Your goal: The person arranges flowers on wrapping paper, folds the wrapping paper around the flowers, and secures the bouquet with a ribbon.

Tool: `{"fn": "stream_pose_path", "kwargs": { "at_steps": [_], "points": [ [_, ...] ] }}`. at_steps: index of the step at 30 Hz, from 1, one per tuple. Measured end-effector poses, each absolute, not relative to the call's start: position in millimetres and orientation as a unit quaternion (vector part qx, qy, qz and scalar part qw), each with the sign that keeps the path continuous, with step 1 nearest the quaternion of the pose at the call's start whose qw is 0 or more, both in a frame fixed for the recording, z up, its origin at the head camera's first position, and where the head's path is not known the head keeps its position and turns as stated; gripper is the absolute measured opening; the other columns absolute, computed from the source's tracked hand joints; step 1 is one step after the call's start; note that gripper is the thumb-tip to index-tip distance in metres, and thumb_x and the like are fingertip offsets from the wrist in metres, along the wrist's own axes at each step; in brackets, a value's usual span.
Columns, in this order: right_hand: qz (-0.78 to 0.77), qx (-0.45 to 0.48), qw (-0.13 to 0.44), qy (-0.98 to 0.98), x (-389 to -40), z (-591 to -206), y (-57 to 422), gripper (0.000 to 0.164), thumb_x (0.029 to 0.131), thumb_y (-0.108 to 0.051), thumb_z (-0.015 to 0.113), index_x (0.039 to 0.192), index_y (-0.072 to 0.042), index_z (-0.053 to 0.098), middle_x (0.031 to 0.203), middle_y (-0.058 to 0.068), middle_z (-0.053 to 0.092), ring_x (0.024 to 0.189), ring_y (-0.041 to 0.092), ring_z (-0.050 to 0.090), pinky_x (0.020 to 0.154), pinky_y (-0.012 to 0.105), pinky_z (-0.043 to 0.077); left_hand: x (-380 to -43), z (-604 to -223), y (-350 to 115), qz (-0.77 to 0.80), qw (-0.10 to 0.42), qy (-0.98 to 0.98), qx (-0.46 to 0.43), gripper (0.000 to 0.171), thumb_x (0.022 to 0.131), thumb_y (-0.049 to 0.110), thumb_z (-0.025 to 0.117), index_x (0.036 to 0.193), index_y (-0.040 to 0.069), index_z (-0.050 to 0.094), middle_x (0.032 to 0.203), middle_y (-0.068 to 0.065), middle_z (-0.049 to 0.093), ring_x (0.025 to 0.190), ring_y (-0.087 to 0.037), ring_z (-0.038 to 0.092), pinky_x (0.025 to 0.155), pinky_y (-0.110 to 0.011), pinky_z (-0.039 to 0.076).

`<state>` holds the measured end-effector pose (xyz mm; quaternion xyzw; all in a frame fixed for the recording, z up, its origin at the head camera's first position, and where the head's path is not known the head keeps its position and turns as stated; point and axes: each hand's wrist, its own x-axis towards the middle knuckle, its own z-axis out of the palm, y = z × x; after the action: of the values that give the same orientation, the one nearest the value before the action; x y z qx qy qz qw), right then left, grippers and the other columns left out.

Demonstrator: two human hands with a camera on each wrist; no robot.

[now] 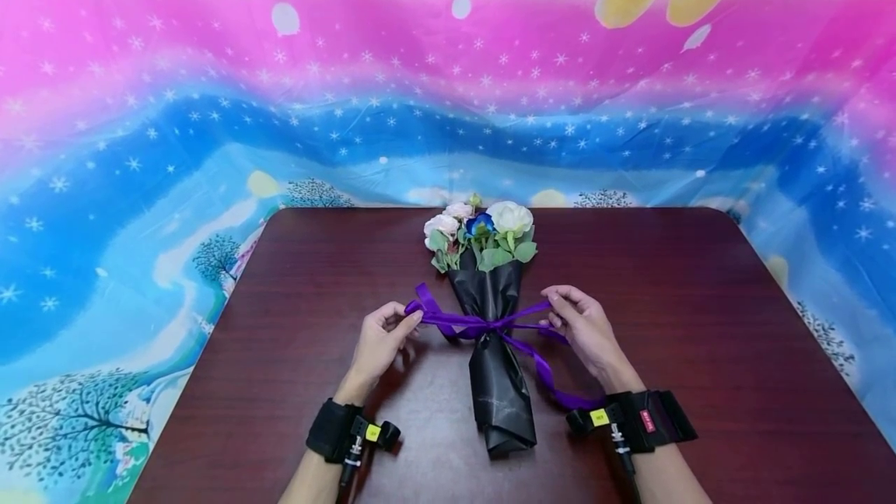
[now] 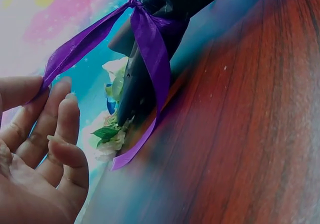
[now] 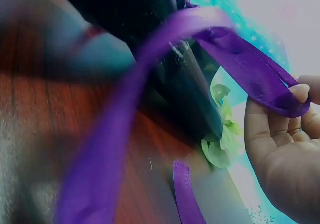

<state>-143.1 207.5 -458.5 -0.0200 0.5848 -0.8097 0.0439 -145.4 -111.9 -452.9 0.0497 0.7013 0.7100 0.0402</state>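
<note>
A bouquet of pale pink, white and blue flowers (image 1: 509, 218) lies on the table, its stems rolled in black wrapping paper (image 1: 498, 391). Round its narrow waist runs a purple ribbon (image 1: 483, 325), knotted at the front. My left hand (image 1: 381, 341) pinches the ribbon between thumb and index finger, left of the knot; the other fingers are loosely bent in the left wrist view. On the right side, my right hand (image 1: 584, 329) pinches a ribbon loop (image 3: 260, 81) between thumb and fingers. One loose tail (image 1: 549, 383) curls down toward the right wrist; another tail (image 2: 122, 159) hangs on the left.
The dark reddish wooden table (image 1: 315, 255) has rounded far corners. Behind it and along its sides hangs a pink and blue cloth (image 1: 448, 123) with snowflakes and trees. Black straps with small cameras (image 1: 343, 432) circle both wrists.
</note>
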Motion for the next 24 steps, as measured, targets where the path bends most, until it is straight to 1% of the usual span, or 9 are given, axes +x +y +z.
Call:
{"fn": "stream_pose_path", "kwargs": {
  "at_steps": [2,5,6,8,11,14,17,21,24],
  "points": [
    [-0.800,-0.011,0.037,0.599,-142,-459,208,0.017,0.099,-0.015,0.055,0.106,-0.001,0.061,0.072,-0.002,0.046,0.063,0.010,0.044,0.069,0.026,0.051,-149,-462,-113,0.717,0.033,0.695,0.039,0.021,0.090,0.008,0.067,0.085,-0.010,0.060,0.075,-0.028,0.063,0.051,-0.014,0.050,0.047,-0.024,0.036],
    [-0.775,0.000,0.027,0.631,-142,-460,210,0.025,0.098,-0.018,0.056,0.109,0.004,0.060,0.067,-0.004,0.041,0.058,0.009,0.039,0.064,0.023,0.048,-153,-475,-114,0.725,0.022,0.687,0.033,0.024,0.089,0.011,0.069,0.085,-0.010,0.059,0.074,-0.023,0.065,0.052,-0.019,0.052,0.046,-0.023,0.036],
    [-0.765,0.005,0.023,0.643,-142,-461,210,0.029,0.098,-0.020,0.056,0.111,0.006,0.059,0.067,-0.004,0.041,0.057,0.009,0.038,0.061,0.023,0.046,-153,-475,-114,0.727,0.017,0.686,0.034,0.025,0.089,0.013,0.069,0.084,-0.009,0.059,0.077,-0.027,0.064,0.052,-0.020,0.052,0.046,-0.023,0.035],
    [-0.740,0.017,0.015,0.672,-141,-462,211,0.037,0.097,-0.025,0.058,0.115,0.008,0.057,0.069,-0.005,0.042,0.057,0.008,0.037,0.061,0.022,0.045,-152,-476,-113,0.725,0.012,0.688,0.034,0.025,0.089,0.014,0.069,0.084,-0.009,0.059,0.077,-0.031,0.063,0.051,-0.019,0.050,0.045,-0.021,0.034],
    [-0.704,0.030,0.003,0.710,-141,-463,213,0.042,0.095,-0.031,0.060,0.116,0.006,0.060,0.077,-0.005,0.049,0.061,0.007,0.044,0.062,0.024,0.045,-151,-476,-114,0.724,0.007,0.689,0.030,0.025,0.089,0.013,0.069,0.084,-0.009,0.059,0.074,-0.028,0.063,0.048,-0.013,0.045,0.042,-0.021,0.031],
    [-0.677,0.030,-0.013,0.735,-140,-462,214,0.038,0.094,-0.030,0.062,0.113,0.003,0.064,0.080,-0.004,0.053,0.064,0.008,0.047,0.062,0.025,0.045,-150,-476,-115,0.724,0.009,0.690,0.018,0.026,0.089,0.014,0.069,0.084,-0.009,0.059,0.072,-0.022,0.064,0.047,-0.011,0.044,0.040,-0.023,0.030],
    [-0.665,0.018,-0.027,0.747,-138,-457,213,0.031,0.093,-0.024,0.064,0.109,0.003,0.067,0.074,0.000,0.052,0.062,0.012,0.045,0.057,0.025,0.041,-150,-476,-116,0.721,0.017,0.693,0.007,0.027,0.089,0.016,0.070,0.084,-0.008,0.059,0.073,-0.021,0.065,0.050,-0.015,0.050,0.039,-0.028,0.033],
    [-0.629,0.002,-0.047,0.776,-133,-443,208,0.023,0.093,-0.014,0.065,0.104,0.006,0.068,0.076,0.006,0.056,0.062,0.013,0.047,0.054,0.023,0.040,-150,-478,-117,0.711,0.025,0.703,-0.002,0.027,0.089,0.019,0.070,0.083,-0.006,0.060,0.077,-0.025,0.065,0.056,-0.023,0.058,0.040,-0.031,0.039],
    [-0.590,-0.006,-0.061,0.805,-129,-434,206,0.019,0.092,-0.009,0.064,0.102,0.007,0.067,0.077,0.010,0.058,0.060,0.010,0.045,0.054,0.022,0.038,-151,-479,-118,0.702,0.024,0.712,-0.008,0.025,0.088,0.019,0.071,0.081,-0.003,0.061,0.078,-0.027,0.065,0.059,-0.026,0.060,0.038,-0.029,0.038]
  ]
}}
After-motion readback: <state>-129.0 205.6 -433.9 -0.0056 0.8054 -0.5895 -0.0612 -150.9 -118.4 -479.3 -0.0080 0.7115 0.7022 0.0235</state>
